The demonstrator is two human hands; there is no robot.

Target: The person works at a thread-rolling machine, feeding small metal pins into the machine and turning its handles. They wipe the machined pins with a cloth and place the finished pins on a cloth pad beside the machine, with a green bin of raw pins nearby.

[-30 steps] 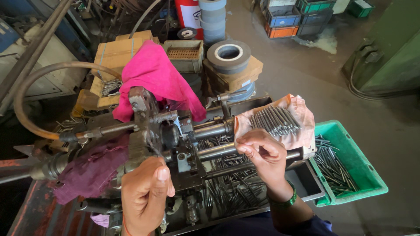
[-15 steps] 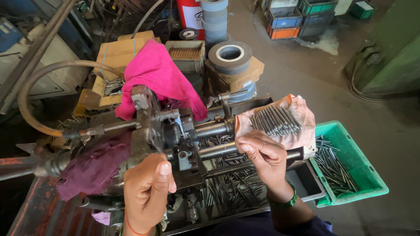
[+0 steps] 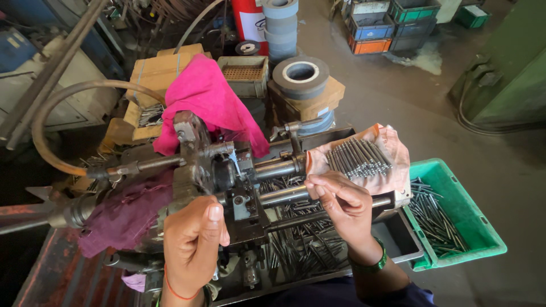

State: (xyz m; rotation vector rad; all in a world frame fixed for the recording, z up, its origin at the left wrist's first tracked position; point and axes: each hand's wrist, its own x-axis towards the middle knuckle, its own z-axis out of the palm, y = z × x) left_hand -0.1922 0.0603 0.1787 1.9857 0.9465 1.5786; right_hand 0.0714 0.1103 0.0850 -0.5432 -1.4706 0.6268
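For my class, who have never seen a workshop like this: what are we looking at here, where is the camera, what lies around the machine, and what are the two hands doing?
The picture comes from a camera worn on a person's head, looking down at their own two hands. In front of them is a small metal workshop machine with steel bars running sideways. The left hand rests on the near side of the machine. The right hand is at the bars, fingertips pinched together; whether they pinch something is too small to tell. Beside it, a row of thin metal rods lies on a pale cloth. More rods fill the tray under the machine and a green bin to the right. A pink cloth and a purple rag are draped over the machine. Behind stand cardboard boxes and a grey grinding wheel.
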